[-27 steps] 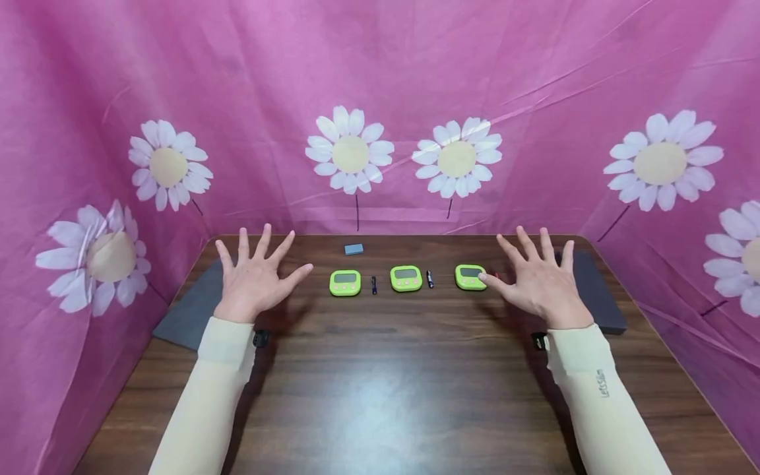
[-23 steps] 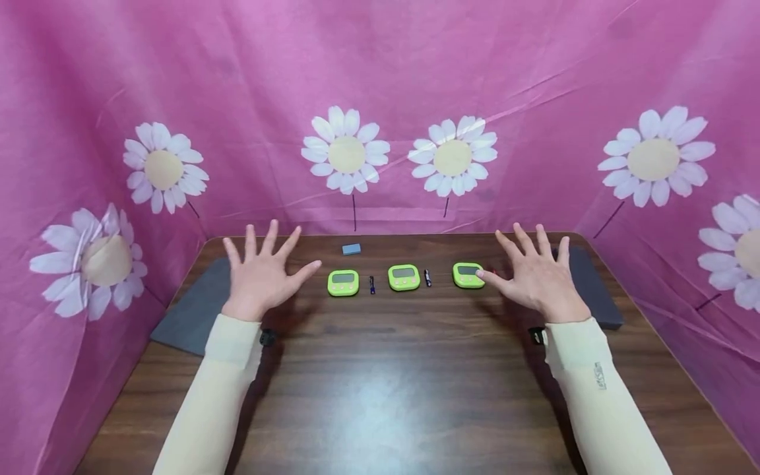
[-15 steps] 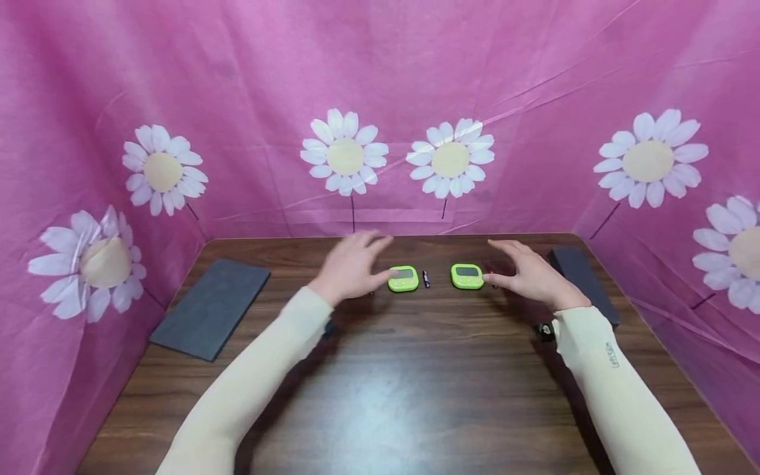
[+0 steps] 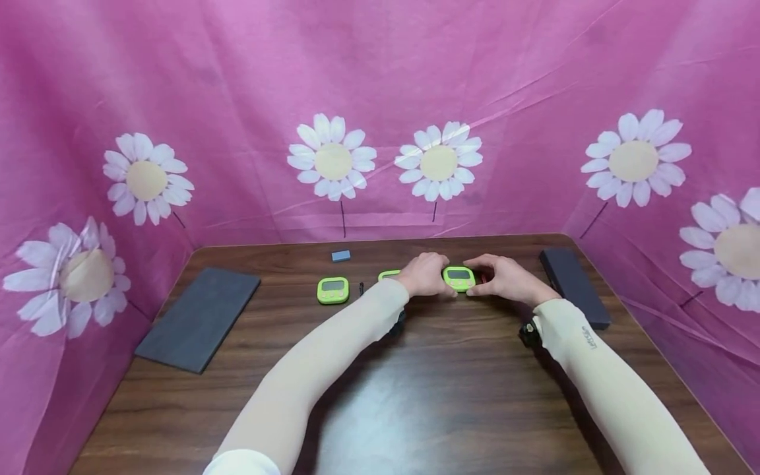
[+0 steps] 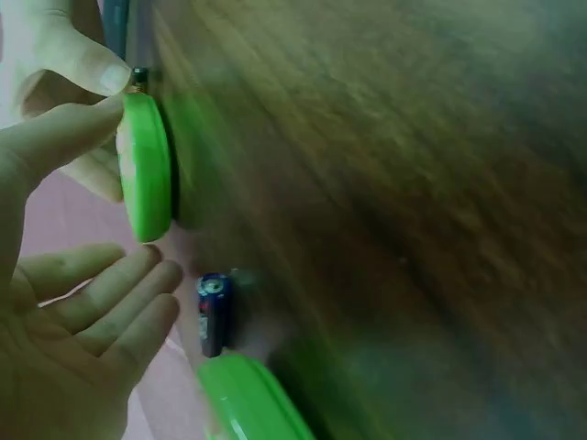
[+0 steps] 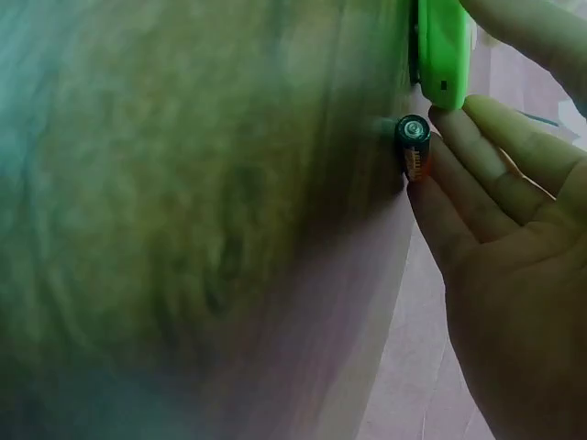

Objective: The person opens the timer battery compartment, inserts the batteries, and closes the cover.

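At the right end of a row of lime-green digital kitchen timers, my two hands meet at one timer (image 4: 459, 279). My left hand (image 4: 423, 276) pinches its left side, the thumb at one edge and fingertips at the opposite edge. On the right side, my right hand (image 4: 505, 280) holds the timer between thumb and fingers. A dark battery (image 6: 414, 147) with orange lettering lies by the right fingers. Close to the left fingers is a blue-and-black battery (image 5: 215, 312). The middle timer (image 4: 387, 273) is partly hidden by my left arm.
Another green timer (image 4: 332, 290) lies to the left, with a small battery (image 4: 361, 288) beside it. Behind stands a small blue block (image 4: 341, 256). A dark grey mat (image 4: 198, 320) lies at left, a black box (image 4: 572, 287) at right. Pink flowered cloth (image 4: 380, 79) encloses the table.
From spread wide apart over the table, my left hand has swung right across the row to the right timer. My right hand has drawn in and both now hold that timer.
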Motion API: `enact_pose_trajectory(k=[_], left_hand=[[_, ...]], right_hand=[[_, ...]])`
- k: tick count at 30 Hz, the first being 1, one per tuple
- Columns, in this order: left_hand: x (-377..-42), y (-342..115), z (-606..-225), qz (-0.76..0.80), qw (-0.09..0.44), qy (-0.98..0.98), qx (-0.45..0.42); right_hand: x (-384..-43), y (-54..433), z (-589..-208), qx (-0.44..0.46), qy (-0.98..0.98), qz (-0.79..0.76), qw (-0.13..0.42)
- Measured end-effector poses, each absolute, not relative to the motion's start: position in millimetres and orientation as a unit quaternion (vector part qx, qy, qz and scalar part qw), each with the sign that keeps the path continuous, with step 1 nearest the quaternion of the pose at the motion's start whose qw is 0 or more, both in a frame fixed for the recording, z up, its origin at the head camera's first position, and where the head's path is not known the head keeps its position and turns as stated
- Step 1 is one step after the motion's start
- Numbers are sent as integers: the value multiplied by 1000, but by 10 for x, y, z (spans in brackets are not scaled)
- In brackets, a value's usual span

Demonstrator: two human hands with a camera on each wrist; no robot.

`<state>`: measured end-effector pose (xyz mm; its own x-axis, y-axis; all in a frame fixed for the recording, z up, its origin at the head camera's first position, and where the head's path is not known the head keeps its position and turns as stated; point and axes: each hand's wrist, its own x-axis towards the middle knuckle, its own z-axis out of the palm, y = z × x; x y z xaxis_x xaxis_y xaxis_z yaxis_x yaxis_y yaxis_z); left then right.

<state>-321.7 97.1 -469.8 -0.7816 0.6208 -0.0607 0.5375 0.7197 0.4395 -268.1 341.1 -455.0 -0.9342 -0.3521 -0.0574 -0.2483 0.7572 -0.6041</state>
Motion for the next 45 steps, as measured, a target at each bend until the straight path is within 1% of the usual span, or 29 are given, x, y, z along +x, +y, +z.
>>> enact_pose_trajectory(k=[4,7,10,14,18,25,27,31,34,38,45], left_hand=[[-3486,1064,-5067,173,82,929,318],[-3510,1082,-5104,163,76,930,320],[-3393,1035,-4938,174,84,929,315],[-3096,863,-4576,229,87,918,313],[-2914,570,-4394,323,61,893,307],[-2631,-50,-4189,510,13,818,264],[-2522,-215,-4120,556,4,794,247],[-2305,-493,-3964,631,-13,739,235],[-2174,-665,-3852,660,-29,712,238],[-2087,-857,-3735,663,-43,709,235],[-2041,-1061,-3631,661,-28,715,228]], right_hand=[[-2697,3376,-4531,-167,942,-283,69],[-2707,3369,-4528,-169,946,-270,61],[-2700,3368,-4533,-169,946,-268,60],[-2649,3353,-4501,-159,944,-284,60],[-2593,3237,-4347,-156,934,-316,50],[-2392,2747,-3951,-187,907,-377,-20],[-2313,2570,-3860,-187,891,-414,-29],[-2167,2231,-3714,-188,846,-497,-28],[-2097,2018,-3626,-206,806,-554,-25],[-2048,1801,-3549,-221,762,-608,-20],[-2007,1581,-3492,-217,737,-640,-17]])
